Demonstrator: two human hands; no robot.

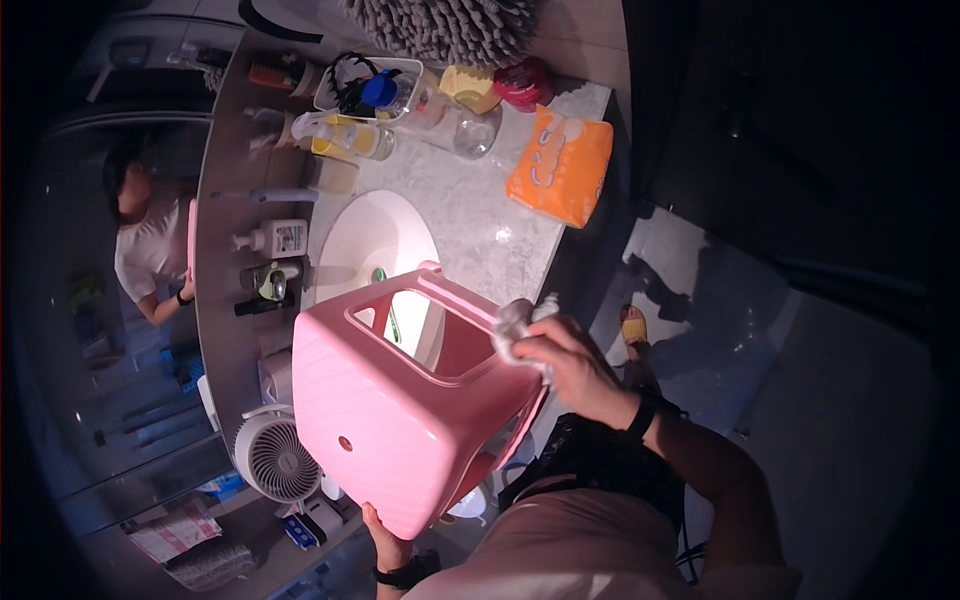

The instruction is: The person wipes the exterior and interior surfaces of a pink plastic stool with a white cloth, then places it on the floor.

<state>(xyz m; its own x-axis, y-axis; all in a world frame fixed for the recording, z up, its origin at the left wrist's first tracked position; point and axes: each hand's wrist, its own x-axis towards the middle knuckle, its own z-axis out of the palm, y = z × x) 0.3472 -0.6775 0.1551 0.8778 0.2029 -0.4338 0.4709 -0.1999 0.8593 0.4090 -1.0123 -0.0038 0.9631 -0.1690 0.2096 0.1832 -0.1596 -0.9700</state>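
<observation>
A pink plastic stool (375, 427) is tilted above the sink edge, its smooth seat with a small hole turned towards the lower left. My left hand (388, 541) grips the stool's near lower edge; most of its fingers are hidden behind the plastic. In my right hand (574, 367) is a crumpled white tissue or cloth (517, 330), pressed to the stool's side by the rectangular opening. Through that opening part of the white washbasin (375, 232) shows, with a green-and-white object (393, 322) inside it.
On the grey stone counter (480, 210) lie an orange tissue pack (562, 166), a spray bottle (352, 139) and a clear plastic bottle (442, 112) with a blue cap. A soap pump bottle (285, 238) and a white fan (281, 454) stand along the mirror side. A grey chenille mat (442, 30) is beyond.
</observation>
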